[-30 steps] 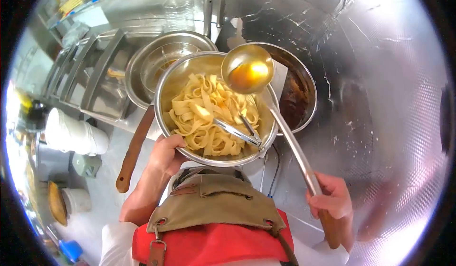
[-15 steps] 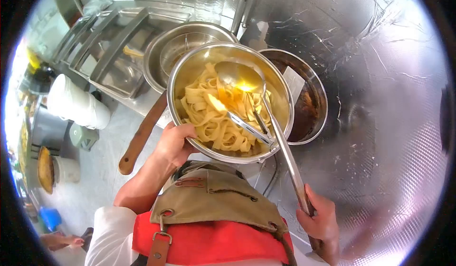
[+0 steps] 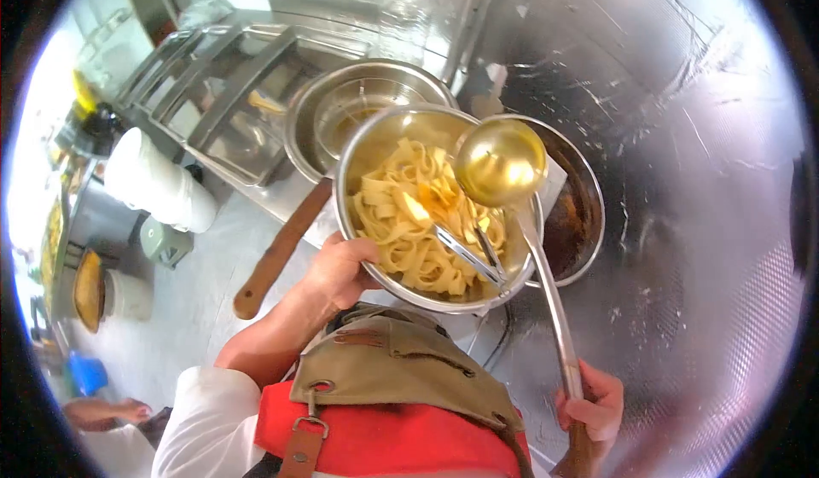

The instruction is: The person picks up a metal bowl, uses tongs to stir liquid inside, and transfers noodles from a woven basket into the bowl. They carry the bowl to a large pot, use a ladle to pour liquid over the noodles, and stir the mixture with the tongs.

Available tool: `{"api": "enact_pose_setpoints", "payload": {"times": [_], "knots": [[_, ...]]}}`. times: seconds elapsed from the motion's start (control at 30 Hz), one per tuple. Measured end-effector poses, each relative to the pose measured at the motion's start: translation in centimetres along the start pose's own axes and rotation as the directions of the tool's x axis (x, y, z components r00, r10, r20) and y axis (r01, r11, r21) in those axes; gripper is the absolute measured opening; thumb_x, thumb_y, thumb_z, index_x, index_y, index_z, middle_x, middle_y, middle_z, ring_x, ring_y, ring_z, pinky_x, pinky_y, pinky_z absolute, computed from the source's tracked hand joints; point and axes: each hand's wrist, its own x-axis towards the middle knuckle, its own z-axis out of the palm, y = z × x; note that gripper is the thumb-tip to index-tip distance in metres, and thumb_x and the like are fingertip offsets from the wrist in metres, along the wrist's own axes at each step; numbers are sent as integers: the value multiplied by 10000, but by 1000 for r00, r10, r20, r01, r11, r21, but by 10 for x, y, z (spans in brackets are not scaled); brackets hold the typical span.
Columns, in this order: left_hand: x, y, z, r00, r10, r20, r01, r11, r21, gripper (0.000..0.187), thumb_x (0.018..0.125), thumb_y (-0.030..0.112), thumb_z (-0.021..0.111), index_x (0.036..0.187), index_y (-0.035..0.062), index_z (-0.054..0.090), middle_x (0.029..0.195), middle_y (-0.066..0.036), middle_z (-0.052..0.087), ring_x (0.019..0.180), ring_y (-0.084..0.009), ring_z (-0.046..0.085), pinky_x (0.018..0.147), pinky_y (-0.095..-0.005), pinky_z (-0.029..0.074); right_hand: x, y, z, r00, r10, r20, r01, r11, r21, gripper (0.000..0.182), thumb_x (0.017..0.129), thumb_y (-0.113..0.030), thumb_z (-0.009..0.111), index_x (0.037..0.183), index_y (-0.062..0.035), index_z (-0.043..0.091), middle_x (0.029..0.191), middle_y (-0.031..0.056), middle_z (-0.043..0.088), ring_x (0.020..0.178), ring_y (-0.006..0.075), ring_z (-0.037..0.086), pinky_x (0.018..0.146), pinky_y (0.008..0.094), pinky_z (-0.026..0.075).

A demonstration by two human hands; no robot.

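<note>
My left hand [image 3: 341, 272] grips the near left rim of a steel bowl [image 3: 352, 150] of flat noodles [image 3: 409, 248], thumb over the edge. Metal tongs [image 3: 467, 254] rest inside the bowl, their tips among the noodles. A long ladle [image 3: 501, 162] is held by its handle in my right hand [image 3: 597, 405], fingers wrapped round it. Yellowish liquid shows in the ladle's cup, which hangs over the bowl's right rim. Behind the bowl, a dark-stained pan [image 3: 589, 222] is partly hidden.
A second steel bowl [image 3: 299, 133] stands behind, near metal trays [image 3: 243, 141]. A wooden handle [image 3: 281, 252] sticks out left of the noodle bowl. White buckets [image 3: 153, 179] and a green stool [image 3: 165, 241] are at the left. Another person's hand [image 3: 132, 411] shows at lower left.
The ladle has risen from over the noodles and moved right to the bowl's rim. Throughout, the noodle bowl stays in my left hand. The whole view has shifted slightly.
</note>
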Motion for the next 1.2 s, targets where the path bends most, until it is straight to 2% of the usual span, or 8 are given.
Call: {"api": "enact_pose_setpoints", "payload": {"times": [0.07, 0.17, 0.3, 0.4, 0.5, 0.7, 0.97, 1.2], "knots": [[3, -2, -4, 1000, -1, 8, 1, 1000, -4, 503, 731, -36, 478, 1234, -64, 485, 1111, -197, 614, 923, -329, 650, 727, -482, 581, 0, 7, -3, 990, -143, 18, 142, 989, 34, 655, 675, 20, 605, 1315, 77, 479, 779, 166, 647, 491, 152, 558, 434, 260, 443], [2, -3, -1, 1000, 7, 7, -7, 998, -55, 504, 731, -44, 473, 1235, -59, 482, 1117, -197, 610, 922, -330, 650, 729, -485, 585, 2, 26, -21, 981, -192, 9, 183, 920, -346, 663, 709, -22, 609, 1349, 51, 453, 819, 160, 654, 516, 149, 568, 475, 264, 468], [-4, -1, 6, 999, 11, -45, -10, 1000, 12, 512, 742, -47, 475, 1253, -58, 459, 1127, -193, 603, 920, -336, 650, 702, -486, 595, 10, -6, -5, 929, -304, 212, 340, 471, -814, 456, 863, -193, 658, 1283, -47, 556, 1022, 105, 659, 869, 196, 641, 716, 291, 518], [-12, 0, 9, 999, 37, -25, -37, 999, -4, 505, 746, -43, 477, 1250, -55, 461, 1117, -200, 604, 890, -335, 658, 684, -485, 598, 20, 23, -35, 876, -420, 239, 449, 526, -722, 541, 843, -127, 675, 1338, -6, 495, 1006, 116, 636, 767, 159, 617, 682, 235, 483], [-17, -2, 6, 999, 40, -21, -40, 999, -19, 507, 741, -49, 478, 1248, -47, 464, 1107, -204, 606, 875, -337, 663, 693, -492, 598, 11, 8, -32, 951, -235, 200, 264, 956, -130, 582, 837, -77, 670, 1355, 47, 435, 953, 126, 606, 631, 140, 569, 569, 236, 470], [-59, -20, 10, 982, 187, 0, -184, 968, -171, 451, 734, -59, 486, 1184, -41, 510, 1049, -194, 621, 867, -350, 665, 715, -534, 584, 74, 21, -93, 829, -347, 439, 120, 877, 465, 553, 850, -51, 628, 1295, 99, 337, 882, 159, 568, 525, 166, 531, 413, 271, 415], [-110, -95, 35, 866, 494, -75, -496, 832, -249, 444, 739, -41, 509, 1183, -29, 499, 1021, -168, 616, 899, -345, 657, 739, -537, 575, 185, 26, -122, 580, -308, 754, -50, 910, 411, 358, 890, -95, 554, 1183, 48, 406, 919, 158, 550, 622, 185, 526, 484, 283, 443], [-90, -186, 105, 644, 672, -364, -754, 637, -159, 545, 721, -22, 530, 1249, 8, 397, 1117, -169, 539, 985, -336, 615, 698, -533, 581, 390, 57, -142, 419, -37, 907, -275, 947, 166, 304, 930, -197, 495, 1159, 0, 457, 960, 122, 543, 731, 193, 529, 574, 346, 487]]}}
